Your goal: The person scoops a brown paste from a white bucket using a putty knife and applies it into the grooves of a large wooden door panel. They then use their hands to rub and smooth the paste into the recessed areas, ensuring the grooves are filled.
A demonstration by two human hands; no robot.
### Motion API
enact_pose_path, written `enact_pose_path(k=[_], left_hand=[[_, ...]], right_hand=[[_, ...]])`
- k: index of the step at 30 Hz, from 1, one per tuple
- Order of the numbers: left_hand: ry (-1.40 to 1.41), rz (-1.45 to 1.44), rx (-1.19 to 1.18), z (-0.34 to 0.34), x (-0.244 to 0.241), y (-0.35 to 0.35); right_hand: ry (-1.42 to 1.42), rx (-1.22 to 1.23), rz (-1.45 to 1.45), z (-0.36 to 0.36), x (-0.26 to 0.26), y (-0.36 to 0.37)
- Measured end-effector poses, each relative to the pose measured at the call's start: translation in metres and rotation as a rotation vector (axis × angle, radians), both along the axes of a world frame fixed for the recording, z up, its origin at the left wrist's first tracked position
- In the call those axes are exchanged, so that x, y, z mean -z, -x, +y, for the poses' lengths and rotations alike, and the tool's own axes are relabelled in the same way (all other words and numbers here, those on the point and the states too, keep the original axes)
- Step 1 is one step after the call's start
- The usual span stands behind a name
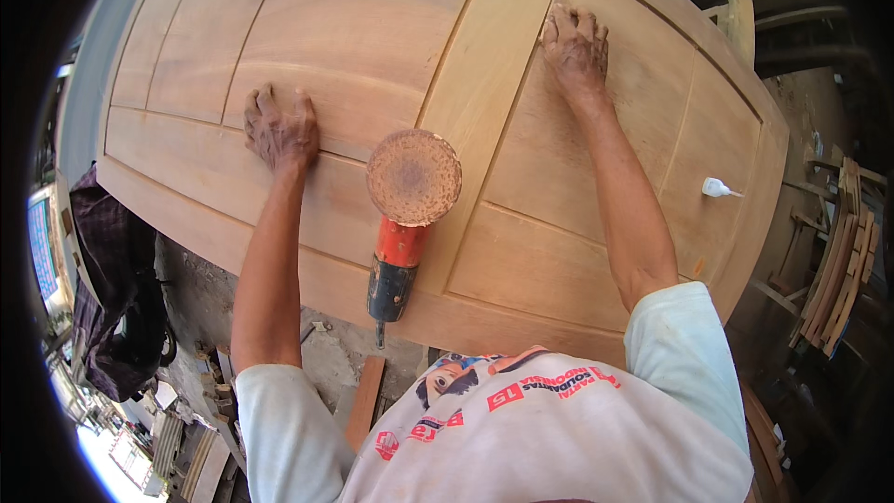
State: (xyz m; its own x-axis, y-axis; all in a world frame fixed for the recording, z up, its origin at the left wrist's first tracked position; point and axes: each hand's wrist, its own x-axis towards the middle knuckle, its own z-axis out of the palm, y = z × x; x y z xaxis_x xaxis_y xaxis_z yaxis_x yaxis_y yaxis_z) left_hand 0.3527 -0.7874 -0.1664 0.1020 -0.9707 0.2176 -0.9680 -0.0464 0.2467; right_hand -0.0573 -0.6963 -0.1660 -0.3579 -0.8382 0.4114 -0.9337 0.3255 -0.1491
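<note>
A panelled wooden door lies flat before me. My left hand rests on one of its panels near a groove, fingers bent and spread, with nothing visible in it. Farther out, my right hand presses its fingertips down where a panel meets the wide cross rail. Something pale shows at those fingertips; whether it is a held piece or dust I cannot tell. Between my forearms an angle grinder with a red and black body lies on the door, its worn round sanding disc facing up.
A small white glue bottle lies on the right panel. Dark cloth hangs over something beyond the left edge. Stacked wooden strips stand at right. Wood offcuts and a reddish board lie below the near edge.
</note>
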Motion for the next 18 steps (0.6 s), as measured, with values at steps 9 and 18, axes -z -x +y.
enact_pose_path(k=[9,18], left_hand=[[-0.001,-0.010,0.007,0.000,0.002,0.001],[0.025,-0.035,0.024,0.001,0.006,0.000]], right_hand=[[-0.043,-0.044,-0.056,0.013,-0.007,0.015],[-0.104,-0.005,-0.039,0.044,-0.002,0.028]])
